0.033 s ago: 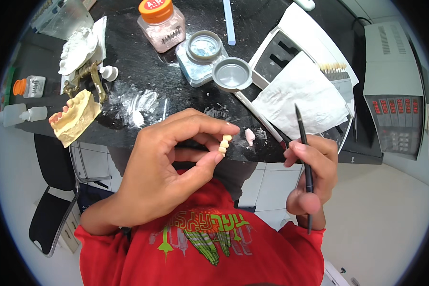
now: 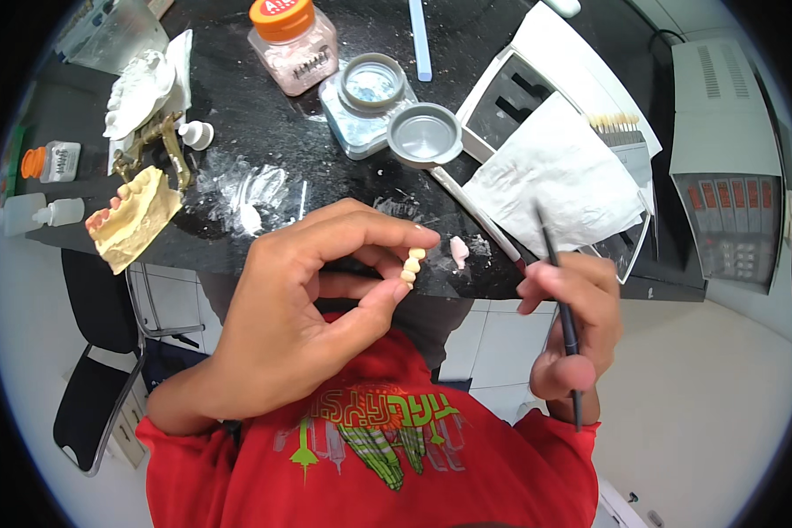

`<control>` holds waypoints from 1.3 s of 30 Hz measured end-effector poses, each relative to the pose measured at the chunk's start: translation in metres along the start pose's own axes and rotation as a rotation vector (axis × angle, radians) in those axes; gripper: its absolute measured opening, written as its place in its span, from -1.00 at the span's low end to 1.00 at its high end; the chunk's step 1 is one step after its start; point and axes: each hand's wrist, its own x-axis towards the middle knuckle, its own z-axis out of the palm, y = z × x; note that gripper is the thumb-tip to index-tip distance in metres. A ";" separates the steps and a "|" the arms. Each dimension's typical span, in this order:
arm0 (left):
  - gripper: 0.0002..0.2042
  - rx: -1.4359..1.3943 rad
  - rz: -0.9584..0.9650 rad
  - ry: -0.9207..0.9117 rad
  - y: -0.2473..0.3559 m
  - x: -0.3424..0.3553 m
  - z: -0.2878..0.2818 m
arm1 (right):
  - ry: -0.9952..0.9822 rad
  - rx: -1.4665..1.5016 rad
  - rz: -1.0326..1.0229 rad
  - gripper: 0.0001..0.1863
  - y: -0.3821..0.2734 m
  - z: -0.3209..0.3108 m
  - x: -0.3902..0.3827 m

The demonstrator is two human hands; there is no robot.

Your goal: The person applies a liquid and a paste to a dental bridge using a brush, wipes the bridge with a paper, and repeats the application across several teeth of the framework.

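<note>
Head: knobbly teeth [image 2: 412, 266], slender brush [image 2: 568, 326]

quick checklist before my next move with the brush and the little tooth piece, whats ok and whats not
1. Tooth piece secured: ok, pinched at its ends in the left grip.
2. Brush in hand: ok, in the right grip.
3. Brush tip clear of the tooth piece: ok, they are apart.
4. Brush tip loaded or wet: cannot tell, too small.
5. Blue jar closed: not ok, its grey lid is open.
6. Bench free of powder: not ok, white powder is smeared on it.
</note>
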 end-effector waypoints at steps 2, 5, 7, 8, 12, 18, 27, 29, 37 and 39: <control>-0.68 0.023 0.004 -0.007 0.000 0.001 -0.001 | -0.108 0.038 0.009 -0.67 0.004 -0.010 -0.005; -0.67 0.048 0.001 -0.011 0.001 0.003 0.000 | -0.092 0.064 0.077 -0.76 0.005 -0.003 -0.009; -0.68 0.058 -0.003 -0.012 0.001 0.004 0.001 | -0.013 0.085 0.080 -0.74 0.010 0.004 -0.014; -0.68 0.062 -0.002 -0.009 0.001 0.003 0.000 | -0.010 0.080 0.074 -0.74 0.012 0.005 -0.015; -0.69 0.073 0.002 -0.012 0.001 0.003 -0.001 | -0.034 0.032 0.056 -0.74 0.014 0.005 -0.015; -0.70 0.075 0.014 -0.011 0.000 0.004 -0.001 | -0.056 0.009 0.040 -0.75 0.014 0.004 -0.012; -0.71 0.080 0.015 -0.010 0.000 0.004 0.001 | -0.058 0.050 0.086 -0.74 0.013 0.003 -0.012; -0.71 0.085 0.020 -0.012 0.001 0.004 0.001 | -0.063 0.041 0.072 -0.74 0.012 0.003 -0.010; -0.70 0.098 0.035 -0.032 0.001 0.004 0.000 | -0.051 0.040 0.058 -0.74 0.012 0.003 -0.011; -0.69 0.108 0.036 -0.035 0.001 0.004 -0.001 | -0.035 0.063 0.039 -0.74 0.014 0.005 -0.012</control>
